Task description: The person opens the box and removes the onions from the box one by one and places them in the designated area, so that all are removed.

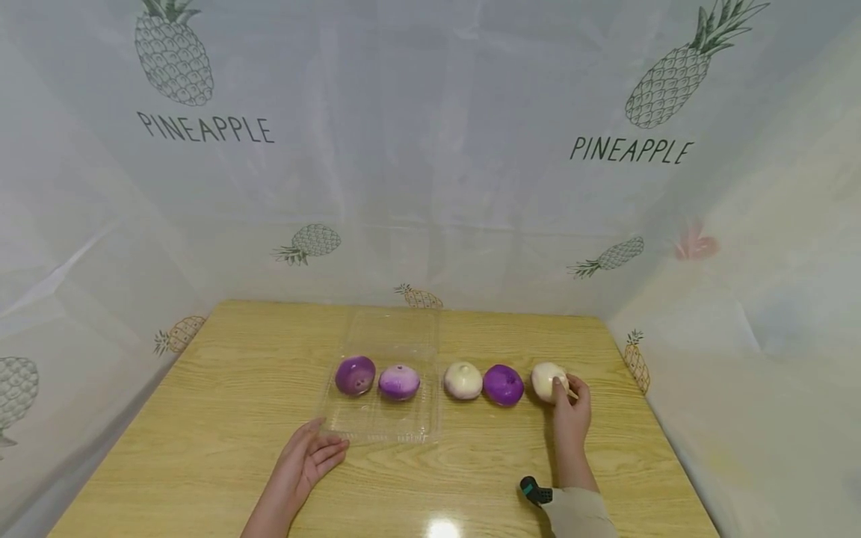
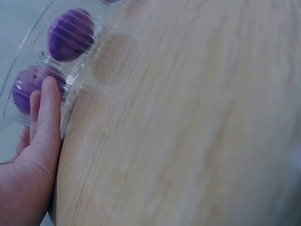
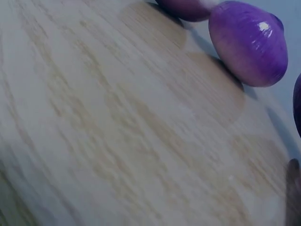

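In the head view my right hand (image 1: 572, 411) grips a pale onion (image 1: 548, 382) at the right end of a row, thumb on its near side and fingers at its right. To its left sit a deep purple onion (image 1: 504, 385) and another pale onion (image 1: 463, 381). My left hand (image 1: 306, 459) touches the near left corner of a clear plastic clamshell box (image 1: 377, 430), its fingers loosely extended. Inside the box lie a dark purple onion (image 1: 355, 375) and a purple-and-white onion (image 1: 400, 382). The right wrist view shows a fingertip (image 3: 293, 188) at the right edge.
The box's raised clear lid (image 1: 393, 329) stands open on the far side. Beneath everything is a wooden table (image 1: 269, 359). A pineapple-print curtain (image 1: 430, 164) hangs behind the table and along both sides.
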Available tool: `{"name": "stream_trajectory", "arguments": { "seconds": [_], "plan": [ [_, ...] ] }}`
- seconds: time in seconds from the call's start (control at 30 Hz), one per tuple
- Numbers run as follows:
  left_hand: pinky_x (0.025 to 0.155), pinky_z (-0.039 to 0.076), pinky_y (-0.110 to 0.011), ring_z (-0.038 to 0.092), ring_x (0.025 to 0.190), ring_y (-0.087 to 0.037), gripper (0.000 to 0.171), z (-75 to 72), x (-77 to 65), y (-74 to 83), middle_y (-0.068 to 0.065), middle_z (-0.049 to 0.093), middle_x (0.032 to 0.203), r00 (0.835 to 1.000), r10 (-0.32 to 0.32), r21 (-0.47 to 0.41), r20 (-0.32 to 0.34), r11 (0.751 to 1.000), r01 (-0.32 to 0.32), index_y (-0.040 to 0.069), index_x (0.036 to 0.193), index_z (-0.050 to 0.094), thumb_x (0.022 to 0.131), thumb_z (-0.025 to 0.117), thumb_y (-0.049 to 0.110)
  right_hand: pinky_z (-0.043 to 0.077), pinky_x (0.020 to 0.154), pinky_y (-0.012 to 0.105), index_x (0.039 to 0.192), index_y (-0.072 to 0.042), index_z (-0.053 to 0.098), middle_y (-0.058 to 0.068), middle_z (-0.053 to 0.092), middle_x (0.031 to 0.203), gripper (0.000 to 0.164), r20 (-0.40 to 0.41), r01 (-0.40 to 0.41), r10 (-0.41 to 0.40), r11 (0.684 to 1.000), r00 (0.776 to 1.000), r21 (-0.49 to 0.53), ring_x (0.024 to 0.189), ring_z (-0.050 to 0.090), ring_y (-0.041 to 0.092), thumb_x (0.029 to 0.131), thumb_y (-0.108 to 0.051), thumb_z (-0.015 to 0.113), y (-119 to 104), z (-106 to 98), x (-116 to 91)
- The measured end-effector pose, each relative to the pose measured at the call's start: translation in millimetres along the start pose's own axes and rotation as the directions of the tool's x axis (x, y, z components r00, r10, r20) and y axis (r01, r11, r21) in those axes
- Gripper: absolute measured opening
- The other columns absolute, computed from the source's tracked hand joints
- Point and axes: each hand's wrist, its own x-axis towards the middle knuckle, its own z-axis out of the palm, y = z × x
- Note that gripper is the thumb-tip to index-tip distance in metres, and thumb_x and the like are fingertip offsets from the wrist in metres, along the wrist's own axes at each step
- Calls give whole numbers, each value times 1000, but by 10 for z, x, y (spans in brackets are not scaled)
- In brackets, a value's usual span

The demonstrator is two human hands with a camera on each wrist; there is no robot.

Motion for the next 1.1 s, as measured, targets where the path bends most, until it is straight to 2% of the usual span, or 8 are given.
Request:
{"name": "stream_trajectory", "arguments": {
  "seconds": [0.33,0.8,1.1],
  "plan": [
    [96,51,-44,64,103,-31,56,-2,15,-6,-14,60,103,1000,12,-9,18,1000,-12,-4,145,11,108,38,27,40,70,18,128,-9,55,1,54,119,52,26,18,-17,998,1000,-68,93,45,13,95,-49,59,43,-22,-6],
    [95,51,-43,65,103,-30,59,3,24,-5,-13,62,101,1000,-10,-14,-9,1000,10,-5,145,12,107,41,29,39,66,13,131,-4,53,12,56,119,50,68,100,-89,980,994,-171,94,47,18,98,-42,58,59,-15,-51],
    [96,50,-43,65,103,-29,60,-8,5,-8,-11,61,102,1000,3,1,22,1000,-3,-5,146,8,108,38,28,37,69,18,133,-1,51,17,55,119,52,90,137,-120,967,989,-216,96,50,22,98,-39,58,65,-14,-86]
  ]
}}
